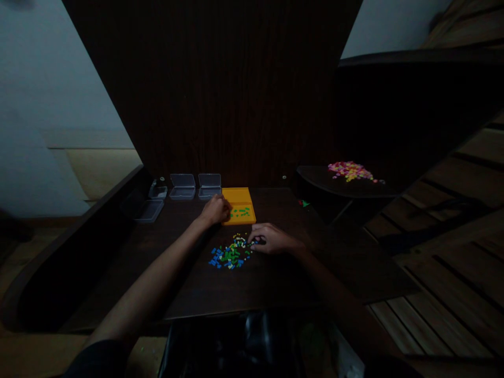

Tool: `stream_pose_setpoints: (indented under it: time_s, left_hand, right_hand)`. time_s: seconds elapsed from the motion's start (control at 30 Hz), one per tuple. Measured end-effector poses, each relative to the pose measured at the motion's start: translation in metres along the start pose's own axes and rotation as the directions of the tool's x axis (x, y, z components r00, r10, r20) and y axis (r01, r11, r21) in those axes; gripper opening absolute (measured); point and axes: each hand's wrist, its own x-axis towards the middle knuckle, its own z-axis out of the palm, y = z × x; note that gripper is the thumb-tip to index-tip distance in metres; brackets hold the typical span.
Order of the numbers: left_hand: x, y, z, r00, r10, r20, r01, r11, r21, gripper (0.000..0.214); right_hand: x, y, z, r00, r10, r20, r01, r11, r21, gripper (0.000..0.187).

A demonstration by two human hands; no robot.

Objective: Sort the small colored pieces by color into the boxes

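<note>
My left hand [216, 209] rests at the left side of an open yellow box [239, 195], its fingers curled over the edge; what they hold, if anything, is hidden. Small green pieces [242, 211] lie scattered inside the box. In front of it, a loose pile of small blue, green, yellow and white plastic pieces [230, 254] is spread on the dark table [189, 294]. My right hand [271, 239] is at the pile's right edge, thumb and fingers pinched together. Anything between those fingertips is too small to make out.
Two open clear boxes [182, 193] stand behind my left hand, with another clear box [151, 210] farther left. A raised shelf [315, 176] at right carries a pile of pink and yellow pieces [350, 171]. Small red and green bits [303, 203] lie below it.
</note>
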Motion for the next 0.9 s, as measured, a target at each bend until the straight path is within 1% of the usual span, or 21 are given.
stream_pose_setpoints:
  time_s: [0.23, 0.4, 0.53, 0.57, 0.63, 0.7, 0.77, 0.83, 0.9]
  left_hand:
    - [0.0, -0.002, 0.0, 1.0, -0.001, -0.001, 0.001, 1.0, -0.023, 0.024]
    - [-0.003, -0.002, -0.002, 1.0, 0.01, -0.023, -0.011, 0.999, -0.045, 0.024]
    - [-0.011, 0.007, -0.008, 0.998, 0.025, -0.062, -0.03, 0.996, -0.079, 0.027]
    - [-0.015, 0.01, -0.01, 0.996, 0.032, -0.086, -0.041, 0.994, -0.103, 0.027]
    - [-0.024, 0.019, -0.014, 0.992, 0.082, -0.1, -0.098, 0.98, -0.173, 0.025]
    - [-0.035, 0.029, -0.018, 0.984, 0.163, -0.071, -0.176, 0.949, -0.26, 0.023]
    - [-0.045, 0.039, -0.02, 0.959, 0.282, 0.035, -0.255, 0.908, -0.333, 0.017]
    - [-0.053, 0.048, -0.02, 0.93, 0.344, 0.126, -0.281, 0.891, -0.356, 0.013]
    - [-0.059, 0.056, -0.018, 0.913, 0.365, 0.182, -0.284, 0.889, -0.36, 0.012]
  right_hand:
    - [-0.001, 0.0, -0.001, 1.0, -0.009, -0.002, 0.009, 1.0, -0.004, 0.013]
    - [0.0, 0.0, 0.0, 1.0, -0.016, -0.004, 0.016, 1.0, 0.007, 0.013]
    - [0.0, 0.001, -0.001, 1.0, -0.017, -0.007, 0.017, 1.0, 0.0, 0.012]
    - [0.0, 0.001, -0.001, 1.0, -0.017, -0.006, 0.017, 1.0, -0.004, 0.013]
    - [0.0, 0.001, -0.001, 1.0, -0.012, -0.006, 0.012, 1.0, -0.008, 0.014]
    - [0.0, 0.002, 0.0, 1.0, -0.009, -0.013, 0.009, 1.0, 0.0, 0.014]
    - [0.0, 0.002, 0.0, 1.0, -0.017, -0.018, 0.018, 1.0, 0.015, 0.014]
    - [0.001, 0.002, 0.001, 0.999, -0.032, -0.02, 0.032, 0.999, 0.019, 0.014]
    - [0.001, 0.002, 0.002, 0.999, -0.038, -0.025, 0.039, 0.999, 0.012, 0.012]
